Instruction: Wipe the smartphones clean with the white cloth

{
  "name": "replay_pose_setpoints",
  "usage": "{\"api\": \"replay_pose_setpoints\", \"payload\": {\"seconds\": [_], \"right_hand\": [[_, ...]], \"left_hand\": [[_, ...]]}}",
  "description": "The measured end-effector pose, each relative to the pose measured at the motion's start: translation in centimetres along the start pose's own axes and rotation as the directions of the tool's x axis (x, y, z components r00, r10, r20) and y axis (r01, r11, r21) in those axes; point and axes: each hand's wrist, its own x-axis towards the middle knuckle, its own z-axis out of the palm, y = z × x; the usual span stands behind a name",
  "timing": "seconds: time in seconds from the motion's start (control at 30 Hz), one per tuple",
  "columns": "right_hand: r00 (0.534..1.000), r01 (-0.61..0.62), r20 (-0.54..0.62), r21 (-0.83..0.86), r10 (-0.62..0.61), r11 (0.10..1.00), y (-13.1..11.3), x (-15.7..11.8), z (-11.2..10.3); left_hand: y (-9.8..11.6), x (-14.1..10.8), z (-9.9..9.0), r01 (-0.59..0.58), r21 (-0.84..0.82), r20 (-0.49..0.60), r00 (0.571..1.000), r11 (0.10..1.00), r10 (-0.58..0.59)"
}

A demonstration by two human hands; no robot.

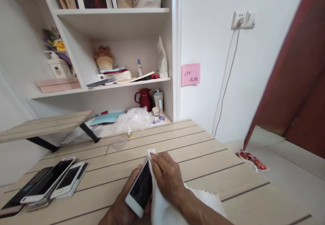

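Head view: white smartphone clamped in the left hand, tilted, dark screen facing up. Right hand closed on a white cloth, cloth touching the phone's right edge. Both hands close together. Further left, just apart from them, a row of other smartphones lying on the pale wooden worktop.

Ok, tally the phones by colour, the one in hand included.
White phone in the left hand: 1
White phones on the table: 2
Dark phones on the table: 2
Total: 5, though the piles may hide more.
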Motion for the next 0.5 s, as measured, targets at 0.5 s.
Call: {"api": "replay_pose_setpoints", "payload": {"seconds": [0.5], "right_hand": [[0.967,0.128,0.204,0.119,-0.150,0.985,-1.6,-0.8,0.0]], "left_hand": [[-0.2,0.4,-1.0,-0.012,-0.118,-0.083,0.997,0.993,0.002]]}}
